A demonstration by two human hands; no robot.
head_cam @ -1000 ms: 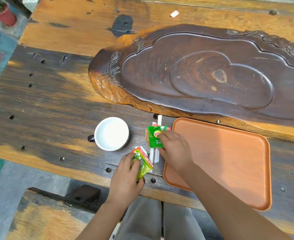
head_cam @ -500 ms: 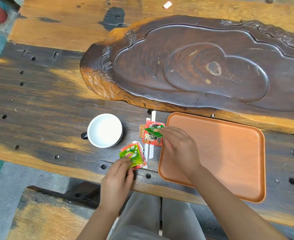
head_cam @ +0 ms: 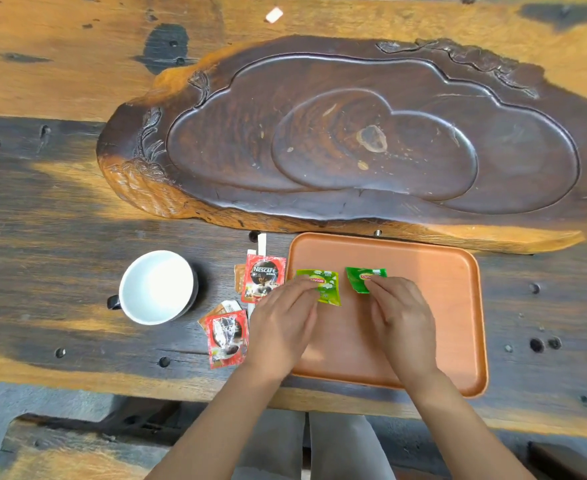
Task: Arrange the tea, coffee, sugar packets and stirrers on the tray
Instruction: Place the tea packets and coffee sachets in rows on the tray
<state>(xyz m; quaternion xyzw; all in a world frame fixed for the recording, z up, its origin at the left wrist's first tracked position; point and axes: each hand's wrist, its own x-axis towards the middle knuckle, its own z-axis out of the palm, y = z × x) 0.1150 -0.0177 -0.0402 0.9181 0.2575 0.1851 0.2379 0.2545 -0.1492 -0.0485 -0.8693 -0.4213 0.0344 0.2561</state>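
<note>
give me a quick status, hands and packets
Left hand on light green tea packet, right hand on dark green tea packet, both over orange tray. Two red coffee sachets off tray. Nothing blocking.

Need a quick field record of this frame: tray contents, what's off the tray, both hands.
tray: orange rectangular tray, holds two green tea packets
left hand: fingertips on light green tea packet
right hand: fingertips on dark green tea packet
off tray: two red Nescafe coffee packets, white stirrers, brown sugar packets
other: white cup on wooden table
</note>
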